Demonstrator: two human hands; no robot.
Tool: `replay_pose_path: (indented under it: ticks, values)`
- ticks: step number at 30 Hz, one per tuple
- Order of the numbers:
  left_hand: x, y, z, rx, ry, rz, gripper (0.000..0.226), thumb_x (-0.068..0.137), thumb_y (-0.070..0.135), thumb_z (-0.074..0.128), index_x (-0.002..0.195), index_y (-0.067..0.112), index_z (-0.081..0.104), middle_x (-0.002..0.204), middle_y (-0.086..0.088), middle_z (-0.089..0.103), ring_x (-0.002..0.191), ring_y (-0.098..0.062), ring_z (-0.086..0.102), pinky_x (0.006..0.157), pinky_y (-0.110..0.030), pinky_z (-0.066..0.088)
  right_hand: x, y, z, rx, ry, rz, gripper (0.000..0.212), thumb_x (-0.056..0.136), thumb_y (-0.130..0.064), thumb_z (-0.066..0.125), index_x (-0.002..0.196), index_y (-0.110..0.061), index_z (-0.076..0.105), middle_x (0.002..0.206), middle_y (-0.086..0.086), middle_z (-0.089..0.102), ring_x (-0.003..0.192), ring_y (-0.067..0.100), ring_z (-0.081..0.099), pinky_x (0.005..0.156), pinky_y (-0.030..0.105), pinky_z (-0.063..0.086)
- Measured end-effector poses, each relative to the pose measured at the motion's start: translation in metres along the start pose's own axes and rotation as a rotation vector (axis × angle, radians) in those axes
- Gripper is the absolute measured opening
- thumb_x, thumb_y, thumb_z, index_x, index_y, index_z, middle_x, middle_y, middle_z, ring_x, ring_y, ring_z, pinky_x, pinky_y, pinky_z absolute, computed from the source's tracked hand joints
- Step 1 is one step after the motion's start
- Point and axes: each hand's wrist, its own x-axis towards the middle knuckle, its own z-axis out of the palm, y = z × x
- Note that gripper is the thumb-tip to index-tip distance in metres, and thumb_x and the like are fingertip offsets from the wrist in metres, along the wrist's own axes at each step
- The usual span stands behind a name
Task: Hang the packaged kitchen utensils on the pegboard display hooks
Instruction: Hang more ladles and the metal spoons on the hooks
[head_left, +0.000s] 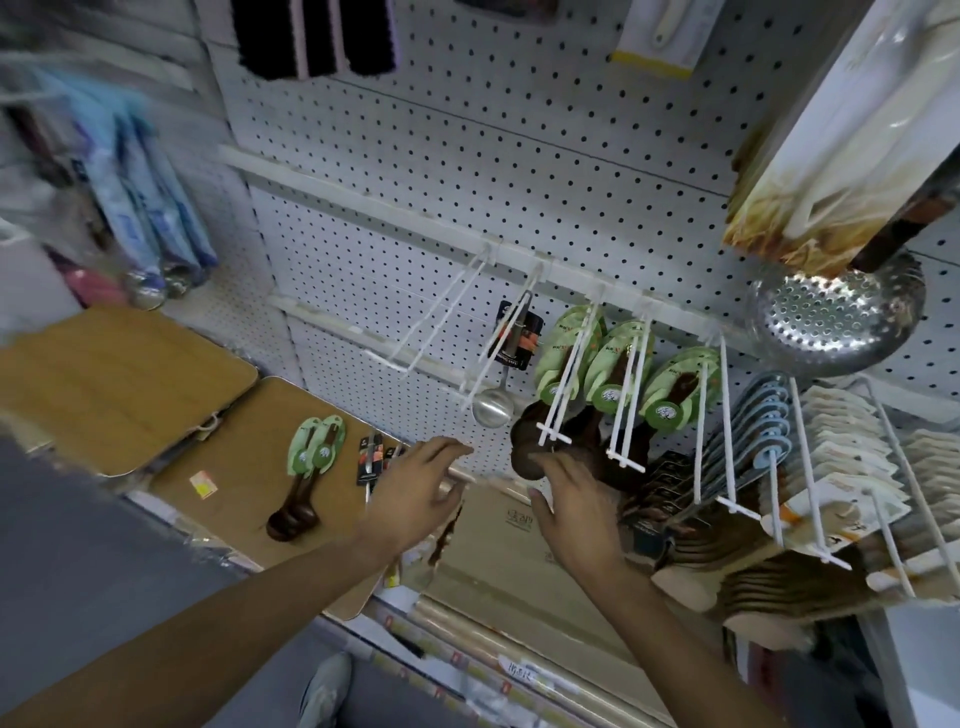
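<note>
Below the pegboard (519, 156), near the centre of the frame, both hands reach forward with nothing in them. On the left hand (415, 493) the fingers are spread and relaxed, and they hover above the black-carded ladle (370, 460) that lies on the wooden board (234, 467). On the right hand (571, 512) the fingers are loosely bent and close to the dark wooden spoons (530, 441) already hanging from a white hook (566, 374); I cannot tell if they touch them. Two more spoons on green cards (314, 449) lie on the board at lower left, not yet hung. I judge that the step in hand is picking up the next package. The next move calls for pinching the card near its hole and threading it over a hook end; the empty hook (441, 317) at centre seems a good place. The hooks are thin white wire, long and tilted down towards the viewer. One steel ladle (493, 410), smooth and shiny, hangs beside the green oval cards (618, 364). A perforated steel skimmer (831, 322) hangs at the right.
</note>
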Motion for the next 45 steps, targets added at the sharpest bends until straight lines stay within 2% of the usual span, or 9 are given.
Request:
replay_pose_path:
  ticks: [4, 8, 11, 15, 17, 24, 32, 42, 45]
  values:
    - [-0.025, -0.022, -0.02, 0.136, -0.003, 0.007, 0.045, 0.09, 0.039, 0.053, 0.135, 0.031, 0.05, 0.136, 0.011, 0.05, 0.121, -0.013, 0.049, 0.094, -0.03, 0.048, 0.003, -0.026, 0.01, -0.034, -0.003, -0.083, 0.041, 0.088, -0.02, 0.065, 0.128, -0.019, 0.054, 0.128, -0.003, 0.054, 0.113, 0.018, 0.053, 0.079, 0.032, 0.051]
    - [-0.05, -0.049, -0.038, 0.245, -0.035, -0.035, 0.05, 0.09, 0.048, 0.043, 0.138, 0.033, 0.043, 0.144, 0.012, 0.043, 0.13, -0.015, 0.043, 0.098, -0.037, 0.047, 0.007, -0.056, 0.027, -0.038, -0.026, -0.173, 0.044, 0.086, -0.021, 0.067, 0.128, -0.02, 0.052, 0.127, -0.004, 0.054, 0.112, 0.018, 0.052, 0.078, 0.032, 0.053]
    - [-0.07, -0.072, -0.049, 0.319, -0.059, -0.071, 0.053, 0.089, 0.046, 0.048, 0.139, 0.031, 0.041, 0.146, 0.009, 0.041, 0.133, -0.017, 0.041, 0.1, -0.04, 0.045, 0.011, -0.081, 0.044, -0.03, -0.06, -0.216, 0.046, 0.083, -0.018, 0.068, 0.126, -0.019, 0.053, 0.125, -0.004, 0.056, 0.112, 0.018, 0.053, 0.081, 0.03, 0.051]
    - [-0.09, -0.111, -0.056, 0.358, -0.1, -0.107, 0.053, 0.085, 0.043, 0.055, 0.136, 0.029, 0.044, 0.142, 0.004, 0.047, 0.129, -0.022, 0.046, 0.1, -0.042, 0.046, 0.021, -0.11, 0.075, -0.062, -0.135, -0.247, 0.045, 0.088, -0.021, 0.062, 0.131, -0.02, 0.051, 0.131, -0.003, 0.053, 0.117, 0.018, 0.049, 0.09, 0.034, 0.051]
    - [-0.099, -0.134, -0.056, 0.365, -0.128, -0.137, 0.049, 0.087, 0.045, 0.05, 0.133, 0.026, 0.048, 0.14, 0.004, 0.047, 0.127, -0.022, 0.047, 0.101, -0.04, 0.043, 0.026, -0.124, 0.094, -0.054, -0.182, -0.265, 0.047, 0.088, -0.021, 0.061, 0.133, -0.018, 0.05, 0.133, -0.001, 0.052, 0.118, 0.02, 0.049, 0.095, 0.034, 0.049]
    - [-0.128, -0.225, -0.052, 0.364, -0.222, -0.243, 0.045, 0.084, 0.034, 0.058, 0.127, 0.022, 0.054, 0.131, -0.001, 0.055, 0.112, -0.029, 0.054, 0.092, -0.041, 0.045, 0.056, -0.173, 0.17, -0.046, -0.299, -0.268, 0.042, 0.087, -0.019, 0.065, 0.127, -0.014, 0.055, 0.123, 0.003, 0.057, 0.115, 0.024, 0.053, 0.087, 0.037, 0.051]
    - [-0.119, -0.335, -0.013, 0.436, -0.348, -0.302, 0.042, 0.092, 0.032, 0.05, 0.132, 0.019, 0.051, 0.134, -0.004, 0.051, 0.114, -0.03, 0.051, 0.095, -0.045, 0.041, 0.098, -0.201, 0.298, -0.058, -0.457, -0.225, 0.045, 0.093, -0.024, 0.057, 0.136, -0.018, 0.047, 0.134, 0.003, 0.052, 0.121, 0.024, 0.048, 0.093, 0.037, 0.047]
    - [-0.084, -0.467, 0.075, 0.47, -0.414, -0.377, 0.041, 0.096, 0.039, 0.046, 0.133, 0.023, 0.052, 0.128, -0.004, 0.056, 0.112, -0.03, 0.055, 0.094, -0.041, 0.042, 0.15, -0.194, 0.462, -0.049, -0.545, -0.096, 0.039, 0.092, -0.025, 0.058, 0.126, -0.009, 0.055, 0.125, 0.013, 0.058, 0.114, 0.034, 0.056, 0.094, 0.044, 0.048]
    - [-0.073, -0.492, 0.105, 0.434, -0.411, -0.399, 0.038, 0.098, 0.043, 0.043, 0.129, 0.025, 0.055, 0.12, -0.004, 0.06, 0.107, -0.03, 0.058, 0.089, -0.04, 0.044, 0.16, -0.19, 0.499, -0.017, -0.558, -0.029, 0.038, 0.093, -0.029, 0.055, 0.126, -0.01, 0.056, 0.125, 0.012, 0.059, 0.113, 0.034, 0.056, 0.092, 0.041, 0.045]
